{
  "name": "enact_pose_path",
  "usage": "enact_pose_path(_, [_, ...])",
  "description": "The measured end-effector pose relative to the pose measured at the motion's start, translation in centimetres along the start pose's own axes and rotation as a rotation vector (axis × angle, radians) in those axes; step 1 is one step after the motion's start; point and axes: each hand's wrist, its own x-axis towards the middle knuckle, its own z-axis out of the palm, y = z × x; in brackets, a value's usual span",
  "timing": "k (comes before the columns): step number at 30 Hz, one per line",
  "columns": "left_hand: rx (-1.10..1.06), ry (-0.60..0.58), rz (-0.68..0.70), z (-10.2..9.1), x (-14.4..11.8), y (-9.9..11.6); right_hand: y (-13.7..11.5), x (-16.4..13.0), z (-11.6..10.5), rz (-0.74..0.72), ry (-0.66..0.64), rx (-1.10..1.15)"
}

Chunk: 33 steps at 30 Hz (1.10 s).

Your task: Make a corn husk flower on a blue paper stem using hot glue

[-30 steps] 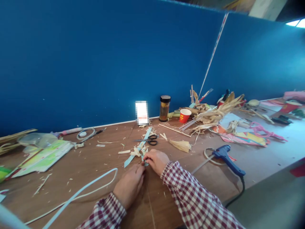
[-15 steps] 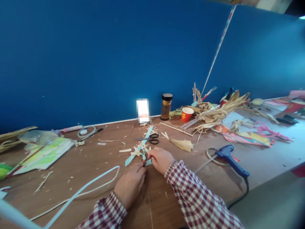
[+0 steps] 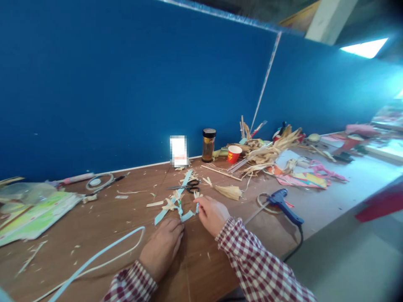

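Note:
A small corn-husk flower (image 3: 170, 204) with pale pointed petals lies in front of me, a light blue ribbon (image 3: 188, 216) at its base. My left hand (image 3: 163, 247) rests low on the table, its fingers closed at the flower's lower end; the grip itself is hidden. To the right, my right hand (image 3: 213, 216) pinches a raised end of light blue ribbon between thumb and forefinger. Another light blue strip (image 3: 161, 215) lies flat behind the flower. Black-handled scissors (image 3: 192, 186) lie across that strip, just beyond my hands.
A blue glue gun (image 3: 285, 206) lies at the right, its cord over the table edge. Farther back stand a lidded jar (image 3: 208, 146) and a red paper cup (image 3: 234, 154) beside piled dry husks (image 3: 277, 147). A long light blue strip (image 3: 103, 253) curves across the left foreground.
My right hand has drawn apart from the left, lifting a ribbon end. More ribbon shows between the hands. The view has turned toward the right.

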Motion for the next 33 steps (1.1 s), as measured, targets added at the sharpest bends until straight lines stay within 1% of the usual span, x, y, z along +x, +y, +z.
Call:
enact_pose_path(1, [-0.001,0.003,-0.004,0.1,0.0,-0.1,0.3,-0.8,-0.4,-0.023,0.008,0.038])
enact_pose_path(3, [-0.009,0.006,-0.011,0.3,0.0,-0.3,1.3,-2.7,-1.5,-0.025,0.002,0.085])
enact_pose_path(4, [-0.016,0.001,-0.007,0.4,0.0,-0.3,2.1,-3.7,-2.1,-0.008,-0.001,0.085])
enact_pose_path(6, [-0.024,0.012,-0.017,0.6,-0.1,-0.4,4.1,-5.6,-3.8,0.055,0.043,0.024])
enact_pose_path(8, [-0.035,0.026,-0.025,0.6,-0.1,-0.4,6.4,-7.4,-5.8,0.120,0.122,-0.108])
enact_pose_path(11, [-0.050,0.037,-0.013,0.7,-0.2,-0.6,10.0,-9.4,-8.8,0.259,0.242,-0.418])
enact_pose_path(13, [-0.040,0.041,-0.009,0.7,-0.2,-0.7,12.2,-10.4,-10.3,0.378,0.250,-0.602])
enact_pose_path(15, [-0.023,0.040,-0.011,0.7,-0.3,-0.6,14.3,-11.1,-11.0,0.489,0.221,-0.694])
enact_pose_path(17, [-0.018,0.033,-0.009,0.5,-0.3,-0.4,16.1,-11.6,-11.1,0.548,0.179,-0.696])
enact_pose_path(18, [-0.018,0.033,-0.014,0.4,-0.4,-0.3,16.9,-11.8,-11.1,0.530,0.151,-0.680])
enact_pose_path(20, [-0.021,0.022,-0.019,0.2,-0.4,0.0,18.2,-12.0,-10.9,0.460,0.169,-0.691])
enact_pose_path(23, [-0.034,0.018,-0.024,-0.1,-0.3,0.1,19.1,-12.2,-10.9,0.346,0.264,-0.725])
enact_pose_path(27, [-0.037,-0.002,-0.019,0.0,-0.3,0.0,18.7,-12.2,-11.7,0.263,0.321,-0.729])
enact_pose_path(30, [-0.035,0.009,-0.023,0.3,-0.3,-0.2,18.0,-12.1,-12.2,0.242,0.401,-0.693])
enact_pose_path(33, [-0.037,0.028,-0.023,0.3,-0.4,-0.2,17.8,-11.8,-12.6,0.258,0.502,-0.598])
